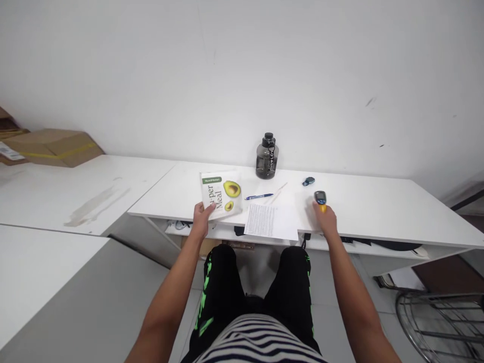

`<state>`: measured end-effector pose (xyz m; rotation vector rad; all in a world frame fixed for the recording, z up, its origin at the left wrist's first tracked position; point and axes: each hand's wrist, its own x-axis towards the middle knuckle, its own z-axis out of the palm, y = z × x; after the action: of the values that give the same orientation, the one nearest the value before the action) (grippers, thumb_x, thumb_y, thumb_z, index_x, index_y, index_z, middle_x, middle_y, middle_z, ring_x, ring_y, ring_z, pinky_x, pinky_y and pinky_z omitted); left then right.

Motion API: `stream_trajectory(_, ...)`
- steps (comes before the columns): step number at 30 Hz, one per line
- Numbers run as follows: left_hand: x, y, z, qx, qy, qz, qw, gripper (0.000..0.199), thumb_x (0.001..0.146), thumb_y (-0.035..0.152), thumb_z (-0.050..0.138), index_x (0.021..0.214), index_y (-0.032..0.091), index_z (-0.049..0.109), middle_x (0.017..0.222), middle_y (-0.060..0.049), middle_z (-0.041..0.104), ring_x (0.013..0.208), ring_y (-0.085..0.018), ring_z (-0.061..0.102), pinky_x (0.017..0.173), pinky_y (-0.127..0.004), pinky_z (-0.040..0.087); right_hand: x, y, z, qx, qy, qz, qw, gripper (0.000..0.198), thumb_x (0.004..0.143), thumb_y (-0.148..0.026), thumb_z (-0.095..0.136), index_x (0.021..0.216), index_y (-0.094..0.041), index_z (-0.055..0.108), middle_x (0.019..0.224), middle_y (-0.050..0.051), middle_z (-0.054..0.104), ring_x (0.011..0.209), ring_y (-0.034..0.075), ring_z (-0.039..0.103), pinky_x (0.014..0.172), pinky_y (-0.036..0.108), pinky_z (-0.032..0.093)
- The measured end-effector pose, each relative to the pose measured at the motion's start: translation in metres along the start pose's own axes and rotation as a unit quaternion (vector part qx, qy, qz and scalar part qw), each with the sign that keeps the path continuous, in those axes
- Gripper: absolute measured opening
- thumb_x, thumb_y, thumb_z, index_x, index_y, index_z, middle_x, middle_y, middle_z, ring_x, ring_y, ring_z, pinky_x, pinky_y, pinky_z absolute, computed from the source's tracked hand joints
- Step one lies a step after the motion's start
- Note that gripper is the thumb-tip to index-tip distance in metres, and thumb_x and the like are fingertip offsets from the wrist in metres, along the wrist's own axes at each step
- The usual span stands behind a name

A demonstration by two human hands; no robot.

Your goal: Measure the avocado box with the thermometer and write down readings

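Note:
My left hand [201, 217] grips the near corner of a white pouch [223, 193] printed with avocados, which lies on the white desk [378, 209]. My right hand [325, 219] is closed around the yellow handle of a small black-and-yellow handheld device [320, 197] that rests on the desk top. Between the hands lies a printed sheet of paper [270, 221], overhanging the desk's front edge. A blue pen [258, 196] lies just beyond the sheet.
A dark water jug [267, 156] stands by the wall. A small dark object [308, 181] lies right of it. Cardboard boxes [53, 146] sit on the far left table. A wire rack [442, 322] is on the floor, lower right.

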<state>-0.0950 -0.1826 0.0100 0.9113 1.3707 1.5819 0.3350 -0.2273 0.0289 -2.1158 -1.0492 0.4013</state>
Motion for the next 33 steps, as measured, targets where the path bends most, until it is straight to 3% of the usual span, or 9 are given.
stream_trajectory(3, -0.049, 0.003, -0.026, -0.037, -0.010, -0.028, 0.999, 0.064, 0.061, 0.053, 0.089, 0.109, 0.023, 0.058, 0.112, -0.012, 0.080, 0.105, -0.032, 0.078, 0.097, -0.051, 0.063, -0.046, 0.012, -0.027, 0.126, -0.050, -0.030, 0.990, 0.047, 0.074, -0.070, 0.071, 0.083, -0.024, 0.064, 0.068, 0.004, 0.065, 0.065, 0.025, 0.061, 0.060, 0.037, 0.050)
stream_trajectory(5, -0.083, 0.008, -0.034, -0.033, -0.018, -0.052, 0.998, 0.067, 0.060, 0.057, 0.089, 0.110, 0.024, 0.059, 0.110, -0.010, 0.080, 0.100, -0.032, 0.079, 0.088, -0.049, 0.065, -0.091, 0.011, -0.040, 0.161, -0.109, -0.059, 0.979, 0.046, 0.067, -0.068, 0.078, 0.079, -0.026, 0.066, 0.064, 0.002, 0.062, 0.059, 0.022, 0.056, 0.056, 0.036, 0.047)
stream_trajectory(9, -0.132, 0.022, -0.028, -0.019, -0.033, -0.082, 0.996, 0.073, 0.055, 0.057, 0.094, 0.109, 0.025, 0.059, 0.105, -0.008, 0.080, 0.096, -0.030, 0.079, 0.082, -0.044, 0.065, -0.170, -0.011, -0.045, 0.184, -0.244, -0.121, 0.945, 0.031, 0.070, -0.056, 0.079, 0.077, -0.027, 0.069, 0.065, 0.001, 0.061, 0.057, 0.019, 0.053, 0.053, 0.033, 0.047)
stream_trajectory(12, -0.147, 0.028, -0.017, -0.028, -0.039, -0.100, 0.994, 0.079, 0.049, 0.056, 0.097, 0.109, 0.024, 0.058, 0.104, -0.008, 0.079, 0.093, -0.028, 0.078, 0.081, -0.042, 0.064, -0.199, -0.030, -0.034, 0.196, -0.299, -0.155, 0.921, 0.022, 0.073, -0.046, 0.073, 0.083, -0.027, 0.071, 0.070, 0.001, 0.064, 0.061, 0.018, 0.053, 0.057, 0.032, 0.048)
stream_trajectory(19, -0.159, 0.038, -0.009, -0.025, -0.067, -0.091, 0.993, 0.085, 0.053, 0.057, 0.099, 0.115, 0.021, 0.054, 0.110, -0.010, 0.077, 0.099, -0.028, 0.076, 0.086, -0.043, 0.062, -0.209, -0.042, -0.021, 0.200, -0.280, -0.134, 0.929, 0.022, 0.076, -0.040, 0.069, 0.087, -0.021, 0.066, 0.070, -0.001, 0.059, 0.063, 0.015, 0.048, 0.059, 0.028, 0.045)
stream_trajectory(33, -0.165, 0.042, -0.001, 0.010, -0.061, -0.069, 0.996, 0.076, 0.048, 0.049, 0.095, 0.108, 0.022, 0.057, 0.102, -0.007, 0.078, 0.094, -0.027, 0.077, 0.078, -0.040, 0.064, -0.210, -0.048, -0.023, 0.214, -0.273, -0.143, 0.927, 0.024, 0.077, -0.042, 0.070, 0.089, -0.021, 0.070, 0.072, 0.001, 0.064, 0.066, 0.017, 0.054, 0.060, 0.029, 0.048)
